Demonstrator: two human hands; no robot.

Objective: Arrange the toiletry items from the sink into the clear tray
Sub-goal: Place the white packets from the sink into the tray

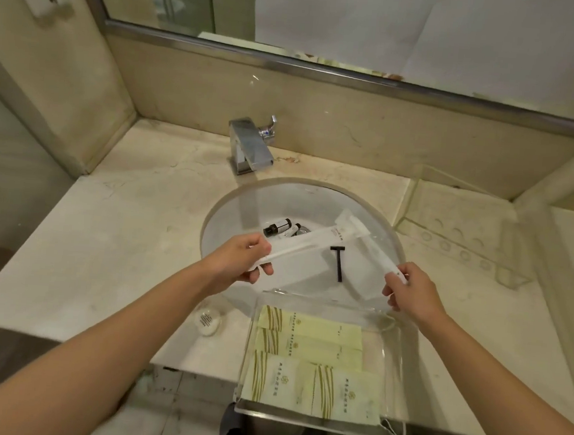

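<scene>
Toiletry packets are what I am handling here: my left hand [244, 260] is pinching the near end of a long white sachet [314, 241] between thumb and fingers, and my right hand [410, 290] is gripping the near end of a second long white packet [363, 237]. Both packets are slanting up over the sink [231, 206], their far ends crossing above the bowl. A black razor [338, 262] is showing between my two hands; I cannot tell whether it is lying in the bowl or sealed inside a clear wrapper. Deeper in the bowl, near the drain, two small dark-capped bottles [279, 226] are lying on their sides, just beside each other.

Just in front of the sink, at the counter's near edge, the clear tray [399, 380] is sitting with pale yellow packets [311, 332] lying flat inside it: two long ones across the far half and two wider ones side by side in the near half. A small round wrapped soap [207, 320] is resting on the counter [105, 237] just left of the tray.

Behind the bowl a chrome faucet [250, 145] is standing, and off to the right a second clear holder [463, 231] with round recesses is sitting against the wall. A mirror [363, 17] is running along the back.
</scene>
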